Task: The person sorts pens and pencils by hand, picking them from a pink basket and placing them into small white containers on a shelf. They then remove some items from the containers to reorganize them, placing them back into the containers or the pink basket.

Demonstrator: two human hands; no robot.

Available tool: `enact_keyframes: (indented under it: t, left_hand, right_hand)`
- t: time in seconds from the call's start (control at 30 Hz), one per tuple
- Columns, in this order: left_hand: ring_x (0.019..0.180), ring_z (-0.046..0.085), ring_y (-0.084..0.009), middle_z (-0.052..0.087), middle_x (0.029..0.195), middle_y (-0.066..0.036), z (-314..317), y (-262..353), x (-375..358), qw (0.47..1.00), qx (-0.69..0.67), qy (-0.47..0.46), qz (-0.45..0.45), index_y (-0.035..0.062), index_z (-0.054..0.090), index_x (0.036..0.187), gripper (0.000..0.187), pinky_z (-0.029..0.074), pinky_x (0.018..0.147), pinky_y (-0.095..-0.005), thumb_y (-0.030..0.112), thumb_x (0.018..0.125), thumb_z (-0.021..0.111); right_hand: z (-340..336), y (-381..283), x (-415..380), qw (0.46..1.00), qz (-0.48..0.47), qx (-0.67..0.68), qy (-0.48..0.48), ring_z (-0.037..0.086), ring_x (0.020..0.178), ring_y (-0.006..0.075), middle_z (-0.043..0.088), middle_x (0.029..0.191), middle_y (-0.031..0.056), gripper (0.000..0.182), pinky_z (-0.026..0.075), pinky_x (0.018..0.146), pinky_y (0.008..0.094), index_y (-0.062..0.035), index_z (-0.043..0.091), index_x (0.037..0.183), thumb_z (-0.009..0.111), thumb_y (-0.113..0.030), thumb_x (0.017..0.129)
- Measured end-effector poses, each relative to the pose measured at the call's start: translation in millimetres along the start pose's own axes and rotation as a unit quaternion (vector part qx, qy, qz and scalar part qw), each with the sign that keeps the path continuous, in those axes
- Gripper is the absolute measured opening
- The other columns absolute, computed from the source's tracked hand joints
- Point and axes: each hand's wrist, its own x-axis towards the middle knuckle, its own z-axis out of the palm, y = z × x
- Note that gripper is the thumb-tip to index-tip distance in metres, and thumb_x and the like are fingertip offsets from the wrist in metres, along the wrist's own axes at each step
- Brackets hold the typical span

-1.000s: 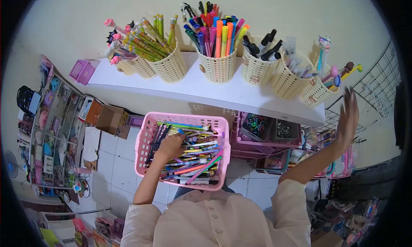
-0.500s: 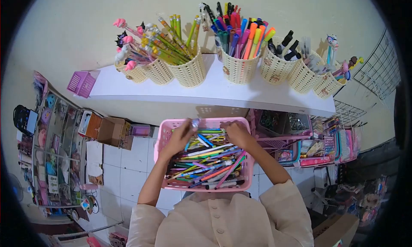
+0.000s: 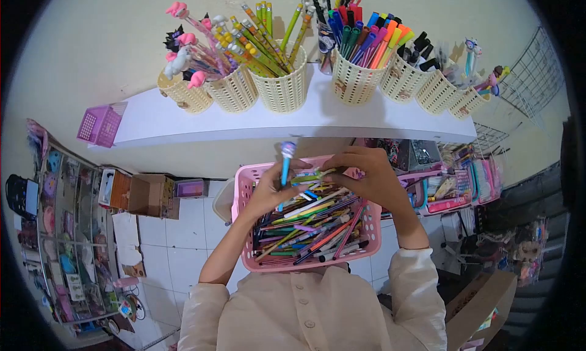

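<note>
When compared with the view half a second ago, note left hand (image 3: 271, 189) and right hand (image 3: 369, 168) brought closer together, and a blue pen (image 3: 285, 170) now plainly in view, pale purple topper (image 3: 288, 148) uppermost. Note also a thin yellow-green item (image 3: 312, 178) now showing at the right fingertips. Interpret as both hands occupied, apparently with neither free for another pick from the pink basket (image 3: 370, 232).

Location: blue pen nearly upright, over the far left part of the basket. Yellow-green item roughly crosswise, between the hands, above the basket contents.

State of hands: left closed around the blue pen; right pinching the yellow-green item between thumb and fingers. Left-hand contact with the yellow-green item: not determinable from this view.

Surroundings: loose pens (image 3: 317, 226) piled in the basket, below both hands. Beyond, on the white shelf (image 3: 244, 122), cream cups (image 3: 282, 90) of pens and pencils, well apart from the hands.
</note>
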Motion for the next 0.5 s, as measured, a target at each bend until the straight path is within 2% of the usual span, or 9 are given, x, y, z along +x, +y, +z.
enact_keyframes:
  t: [0.07,0.17,0.2,0.27,0.3,0.37,0.4,0.47,0.5]
  left_hand:
    - [0.071,0.050,-0.0091,0.057,0.079,-0.004,9.6,0.3,-1.9,0.993,0.117,-0.010,0.031,0.0009,0.053,0.095,0.025,0.040,0.063,-0.0226,0.012,0.072,0.060]
    - [0.065,0.049,-0.0078,0.056,0.070,-0.003,10.9,6.1,-5.0,0.988,0.143,-0.040,-0.045,0.0013,0.055,0.089,0.019,0.040,0.057,-0.0220,0.011,0.074,0.058]
    - [0.061,0.047,-0.0062,0.055,0.068,-0.002,7.9,0.3,-6.6,0.989,0.148,-0.029,0.008,0.0017,0.056,0.085,0.014,0.038,0.052,-0.0213,0.012,0.076,0.056]
    - [0.062,0.047,-0.0059,0.055,0.069,-0.002,-1.4,-4.9,-12.7,0.994,0.108,-0.004,-0.011,0.0012,0.055,0.086,0.014,0.037,0.053,-0.0209,0.012,0.077,0.055]
    - [0.062,0.047,-0.0055,0.055,0.070,-0.002,-4.9,-5.7,-14.9,0.997,0.070,0.025,-0.031,0.0008,0.054,0.086,0.013,0.037,0.053,-0.0205,0.012,0.078,0.053]
    - [0.061,0.046,-0.0053,0.052,0.070,-0.002,-10.6,-5.5,-17.4,0.998,0.004,0.058,-0.021,0.0000,0.051,0.085,0.012,0.035,0.052,-0.0198,0.011,0.081,0.048]
    - [0.059,0.043,-0.0053,0.050,0.068,-0.001,-14.6,1.6,-19.8,0.996,-0.023,0.089,-0.013,0.0000,0.049,0.084,0.011,0.034,0.051,-0.0193,0.010,0.082,0.047]
    - [0.051,0.035,-0.0067,0.039,0.059,0.001,-21.7,4.9,-23.8,0.988,-0.045,0.149,0.007,0.0016,0.044,0.085,0.012,0.033,0.049,-0.0189,0.013,0.085,0.041]
    - [0.051,0.035,-0.0067,0.039,0.059,0.001,-23.2,5.1,-23.6,0.987,-0.045,0.152,0.008,0.0016,0.044,0.085,0.012,0.033,0.049,-0.0189,0.013,0.085,0.041]
  right_hand:
    - [-0.7,-14.9,1.3,0.997,-0.040,0.038,0.055,0.057,0.065,0.0147,0.059,0.071,0.0061,0.019,0.044,0.058,0.0244,-0.0031,0.061,0.077,0.066,-0.004,0.059]
    - [0.4,-10.6,-0.4,0.996,-0.042,0.047,0.055,0.057,0.063,0.0168,0.059,0.078,0.0076,0.019,0.046,0.057,0.0230,-0.0035,0.059,0.083,0.063,-0.010,0.065]
    - [3.7,-7.0,-3.5,0.997,-0.039,0.045,0.057,0.057,0.063,0.0168,0.059,0.078,0.0076,0.019,0.046,0.057,0.0230,-0.0035,0.059,0.083,0.063,-0.010,0.065]
    - [14.4,4.4,-12.3,0.958,0.074,0.251,0.119,0.057,0.067,0.0182,0.059,0.078,0.0078,0.020,0.045,0.062,0.0248,-0.0036,0.059,0.085,0.062,-0.008,0.065]
    - [14.6,11.5,-16.5,0.958,0.076,0.251,0.117,0.057,0.067,0.0182,0.059,0.078,0.0078,0.020,0.045,0.062,0.0248,-0.0036,0.059,0.085,0.062,-0.008,0.065]
    - [12.6,27.7,-25.8,0.994,0.082,0.067,0.036,0.056,0.074,0.0228,0.058,0.081,0.0103,0.021,0.044,0.070,0.0291,-0.0029,0.058,0.086,0.059,-0.004,0.065]
    - [16.9,34.5,-28.4,0.994,0.082,0.066,0.035,0.056,0.074,0.0228,0.058,0.081,0.0103,0.021,0.044,0.070,0.0291,-0.0029,0.058,0.086,0.059,-0.004,0.065]
    - [29.6,50.4,-36.4,0.980,0.060,-0.041,-0.188,0.055,0.079,0.0244,0.056,0.088,0.0124,0.024,0.044,0.072,0.0309,-0.0015,0.056,0.091,0.054,-0.001,0.067]
    - [40.0,63.2,-41.1,0.979,0.059,-0.041,-0.189,0.055,0.079,0.0244,0.056,0.088,0.0124,0.024,0.044,0.072,0.0309,-0.0015,0.056,0.091,0.054,-0.001,0.067]
